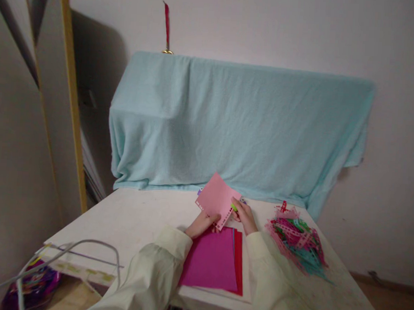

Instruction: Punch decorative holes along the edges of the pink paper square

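Left hand point(203, 223) pinches a pink paper sheet point(219, 195) — holes along two edges — held above the white table point(144, 214); right hand point(243, 213) grips a small green punch point(234, 207) at its right edge.

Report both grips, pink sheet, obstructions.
Left grip on pink sheet; right grip on small green object at its edge. Sheet punched along two edges. Strip pile off right, apart from sheet.

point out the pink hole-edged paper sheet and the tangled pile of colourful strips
Pink hole-edged paper sheet point(218, 196), head view: plain middle.
Tangled pile of colourful strips point(300, 239), head view: central strips.
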Motion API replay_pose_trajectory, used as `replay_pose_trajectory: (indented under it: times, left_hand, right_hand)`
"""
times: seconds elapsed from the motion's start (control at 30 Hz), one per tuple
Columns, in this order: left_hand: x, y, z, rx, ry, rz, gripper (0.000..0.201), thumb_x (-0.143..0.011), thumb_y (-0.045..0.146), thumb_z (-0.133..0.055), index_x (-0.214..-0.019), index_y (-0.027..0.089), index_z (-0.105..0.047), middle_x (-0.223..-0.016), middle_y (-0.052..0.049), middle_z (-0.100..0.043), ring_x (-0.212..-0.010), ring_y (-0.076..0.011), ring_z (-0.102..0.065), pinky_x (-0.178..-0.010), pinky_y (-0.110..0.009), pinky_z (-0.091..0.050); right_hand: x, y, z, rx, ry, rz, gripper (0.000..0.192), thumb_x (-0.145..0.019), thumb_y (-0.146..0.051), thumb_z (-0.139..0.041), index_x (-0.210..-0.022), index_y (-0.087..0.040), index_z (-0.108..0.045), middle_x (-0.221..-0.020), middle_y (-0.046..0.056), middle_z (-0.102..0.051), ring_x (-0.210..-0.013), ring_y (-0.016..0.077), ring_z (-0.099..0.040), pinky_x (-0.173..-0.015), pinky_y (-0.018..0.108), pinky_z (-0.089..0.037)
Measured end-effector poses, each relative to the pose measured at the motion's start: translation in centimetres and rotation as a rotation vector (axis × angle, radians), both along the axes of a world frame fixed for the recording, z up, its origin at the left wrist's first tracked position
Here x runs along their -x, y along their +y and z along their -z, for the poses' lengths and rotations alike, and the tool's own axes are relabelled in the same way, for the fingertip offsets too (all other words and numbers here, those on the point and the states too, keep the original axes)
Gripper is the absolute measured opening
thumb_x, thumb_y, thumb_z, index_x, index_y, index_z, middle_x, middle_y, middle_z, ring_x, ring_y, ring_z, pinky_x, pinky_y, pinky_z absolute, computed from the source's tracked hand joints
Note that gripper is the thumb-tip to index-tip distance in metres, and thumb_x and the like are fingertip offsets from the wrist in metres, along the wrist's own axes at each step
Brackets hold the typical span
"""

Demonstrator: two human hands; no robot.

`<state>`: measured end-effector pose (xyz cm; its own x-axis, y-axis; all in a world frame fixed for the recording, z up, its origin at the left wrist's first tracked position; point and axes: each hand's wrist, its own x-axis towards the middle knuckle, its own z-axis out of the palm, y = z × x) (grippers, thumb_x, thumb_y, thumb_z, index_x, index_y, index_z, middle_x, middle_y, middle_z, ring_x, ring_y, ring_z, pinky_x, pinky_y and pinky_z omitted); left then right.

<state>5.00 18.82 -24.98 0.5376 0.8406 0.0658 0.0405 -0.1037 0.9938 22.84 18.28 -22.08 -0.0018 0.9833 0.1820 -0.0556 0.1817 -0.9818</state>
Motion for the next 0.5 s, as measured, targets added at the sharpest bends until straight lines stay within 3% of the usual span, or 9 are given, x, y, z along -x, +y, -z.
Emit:
replay_pose_trajectory:
  times: [0.5]
  left_hand:
    - [0.07, -0.14, -0.32, -0.007, -0.045, 0.012, 0.036, -0.081, 0.039, -0.045, -0.065, 0.011, -0.061, -0.055, -0.005, -0.060, -0.045, -0.0135, -0.051, -0.048, -0.025, -0.039]
  right_hand:
    - [-0.13, 0.13, 0.20, 0.015, 0.019, 0.004, 0.039, -0.080, -0.053, -0.054, -0.064, -0.018, -0.047, -0.047, -0.006, -0.039, -0.038, 0.0056, -0.028, -0.036, 0.021, -0.016]
